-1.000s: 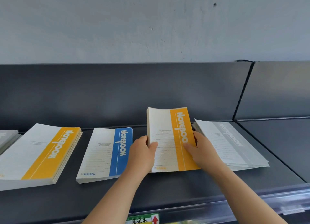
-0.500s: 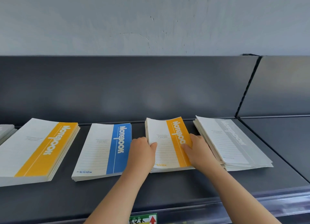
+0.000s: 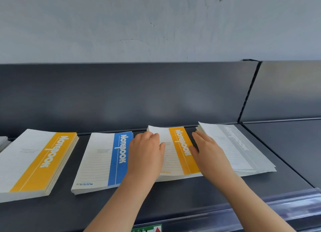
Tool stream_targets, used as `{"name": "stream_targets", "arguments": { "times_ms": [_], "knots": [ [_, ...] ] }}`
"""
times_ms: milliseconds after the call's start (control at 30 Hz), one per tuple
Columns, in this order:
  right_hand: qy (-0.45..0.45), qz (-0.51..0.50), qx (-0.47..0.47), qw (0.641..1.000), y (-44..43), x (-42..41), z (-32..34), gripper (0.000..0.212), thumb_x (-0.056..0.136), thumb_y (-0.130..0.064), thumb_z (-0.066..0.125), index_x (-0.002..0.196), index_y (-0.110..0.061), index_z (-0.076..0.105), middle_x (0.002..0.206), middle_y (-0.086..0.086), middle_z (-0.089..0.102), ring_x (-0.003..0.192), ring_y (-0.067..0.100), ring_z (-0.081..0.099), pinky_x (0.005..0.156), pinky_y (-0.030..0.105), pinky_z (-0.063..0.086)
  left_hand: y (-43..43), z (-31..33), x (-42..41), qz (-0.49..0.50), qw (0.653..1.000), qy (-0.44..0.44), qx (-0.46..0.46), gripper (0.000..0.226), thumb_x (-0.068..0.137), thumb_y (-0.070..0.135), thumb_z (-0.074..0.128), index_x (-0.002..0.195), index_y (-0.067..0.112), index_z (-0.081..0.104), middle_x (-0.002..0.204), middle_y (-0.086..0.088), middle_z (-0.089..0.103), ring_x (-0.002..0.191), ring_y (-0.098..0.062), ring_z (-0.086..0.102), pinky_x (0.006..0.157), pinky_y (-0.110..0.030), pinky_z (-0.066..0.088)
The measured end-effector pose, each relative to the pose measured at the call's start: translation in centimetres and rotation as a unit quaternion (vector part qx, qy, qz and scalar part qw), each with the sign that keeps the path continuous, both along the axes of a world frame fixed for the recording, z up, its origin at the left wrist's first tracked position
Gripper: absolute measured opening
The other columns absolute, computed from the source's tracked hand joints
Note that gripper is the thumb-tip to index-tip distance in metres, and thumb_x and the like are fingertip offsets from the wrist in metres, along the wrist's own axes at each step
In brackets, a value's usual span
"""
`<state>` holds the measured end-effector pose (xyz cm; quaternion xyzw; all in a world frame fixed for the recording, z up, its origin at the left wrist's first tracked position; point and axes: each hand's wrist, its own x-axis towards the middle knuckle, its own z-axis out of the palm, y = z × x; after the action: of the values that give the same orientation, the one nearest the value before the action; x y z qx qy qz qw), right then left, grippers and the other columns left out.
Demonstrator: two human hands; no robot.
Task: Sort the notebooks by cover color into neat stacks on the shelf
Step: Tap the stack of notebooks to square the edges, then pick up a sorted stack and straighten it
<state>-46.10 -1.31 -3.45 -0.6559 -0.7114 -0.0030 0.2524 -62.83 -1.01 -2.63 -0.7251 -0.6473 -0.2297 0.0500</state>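
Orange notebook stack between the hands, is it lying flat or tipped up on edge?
Flat: the orange notebook stack lies cover-up on the shelf, its near edge down, left hand and right hand against its sides.

Nothing fancy: a bare left hand (image 3: 145, 155) and a bare right hand (image 3: 210, 155). The forearms (image 3: 121, 202) are bare right down to the bottom edge. Fingers (image 3: 199, 137) look slim, and the nails are too small to make out.
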Motion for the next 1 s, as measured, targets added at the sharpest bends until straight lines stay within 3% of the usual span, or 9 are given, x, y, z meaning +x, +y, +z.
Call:
{"name": "stream_targets", "arguments": {
  "times_ms": [133, 233, 333, 500, 667, 833, 933, 1000],
  "knots": [
    [-0.012, -0.021, 0.038, 0.999, -1.0, 2.6, 1.0, 0.028, 0.096, -0.028, 0.044, 0.120, -0.014, 0.050, 0.125, -0.003, 0.052, 0.117, 0.019, 0.048, 0.086, 0.025, 0.038, -0.3, 1.0, 2.1, -0.053, 0.999, 0.003, 0.011, 0.042, 0.099, 0.046, 0.034, 0.130, 0.023, 0.050, 0.132, 0.007, 0.051, 0.122, -0.013, 0.044, 0.099, -0.028, 0.036],
    [-0.038, -0.052, 0.023, 0.998, -1.7, 5.9, 1.3, 0.031, 0.097, -0.030, 0.042, 0.122, -0.011, 0.049, 0.133, 0.000, 0.049, 0.123, 0.020, 0.043, 0.094, 0.029, 0.038, -0.2, 1.2, 5.1, -0.079, 0.997, 0.004, -0.006, 0.031, 0.098, 0.044, 0.038, 0.110, 0.023, 0.057, 0.120, 0.005, 0.056, 0.113, -0.018, 0.048, 0.090, -0.029, 0.037],
    [-0.043, -0.072, 0.007, 0.996, -1.6, 9.4, 1.4, 0.030, 0.097, -0.031, 0.041, 0.118, -0.011, 0.050, 0.129, 0.001, 0.051, 0.118, 0.021, 0.046, 0.090, 0.030, 0.040, 0.3, 1.1, 8.8, -0.099, 0.995, -0.014, -0.024, 0.028, 0.096, 0.042, 0.043, 0.097, 0.018, 0.055, 0.105, 0.004, 0.056, 0.108, -0.022, 0.051, 0.081, -0.030, 0.038],
    [-0.039, -0.074, -0.046, 0.995, -0.1, 14.8, 0.6, 0.030, 0.094, -0.036, 0.043, 0.110, -0.013, 0.051, 0.109, 0.000, 0.055, 0.104, 0.022, 0.052, 0.078, 0.031, 0.044, 2.0, -0.4, 14.2, -0.085, 0.993, -0.049, -0.062, 0.038, 0.094, 0.045, 0.046, 0.114, 0.015, 0.059, 0.108, -0.003, 0.059, 0.102, -0.021, 0.053, 0.080, -0.032, 0.047],
    [0.011, -0.046, -0.164, 0.985, 1.5, 17.6, -0.8, 0.029, 0.091, -0.043, 0.044, 0.101, -0.015, 0.046, 0.104, 0.003, 0.053, 0.096, 0.023, 0.053, 0.079, 0.033, 0.045, 3.1, -1.7, 17.4, 0.007, 0.987, -0.048, -0.154, 0.050, 0.092, 0.053, 0.046, 0.117, 0.010, 0.051, 0.108, -0.006, 0.062, 0.095, -0.022, 0.059, 0.068, -0.028, 0.045],
    [0.064, 0.000, -0.159, 0.985, 1.7, 18.9, -1.9, 0.038, 0.095, -0.035, 0.044, 0.119, -0.006, 0.048, 0.122, 0.007, 0.054, 0.111, 0.024, 0.050, 0.092, 0.029, 0.037, 3.9, -2.4, 19.2, 0.020, 0.950, -0.211, -0.228, 0.047, 0.091, 0.037, 0.057, 0.130, 0.013, 0.045, 0.125, -0.001, 0.059, 0.103, -0.019, 0.060, 0.067, -0.022, 0.046],
    [0.106, 0.010, -0.155, 0.982, 1.5, 19.6, -2.2, 0.041, 0.095, -0.034, 0.046, 0.125, -0.005, 0.045, 0.127, 0.007, 0.050, 0.116, 0.023, 0.048, 0.090, 0.029, 0.038, 3.7, -1.5, 19.8, 0.072, 0.909, -0.336, -0.234, 0.046, 0.088, 0.031, 0.064, 0.123, 0.008, 0.046, 0.118, -0.004, 0.060, 0.092, -0.018, 0.058, 0.055, -0.021, 0.042],
    [0.119, 0.018, -0.146, 0.982, 1.6, 19.6, -2.6, 0.036, 0.095, -0.033, 0.047, 0.120, -0.007, 0.047, 0.123, 0.004, 0.051, 0.110, 0.022, 0.050, 0.085, 0.029, 0.040, 3.7, -1.0, 19.7, 0.090, 0.874, -0.405, -0.252, 0.044, 0.086, 0.029, 0.067, 0.119, 0.006, 0.050, 0.114, -0.006, 0.062, 0.091, -0.019, 0.059, 0.057, -0.025, 0.046]
  ]
}}
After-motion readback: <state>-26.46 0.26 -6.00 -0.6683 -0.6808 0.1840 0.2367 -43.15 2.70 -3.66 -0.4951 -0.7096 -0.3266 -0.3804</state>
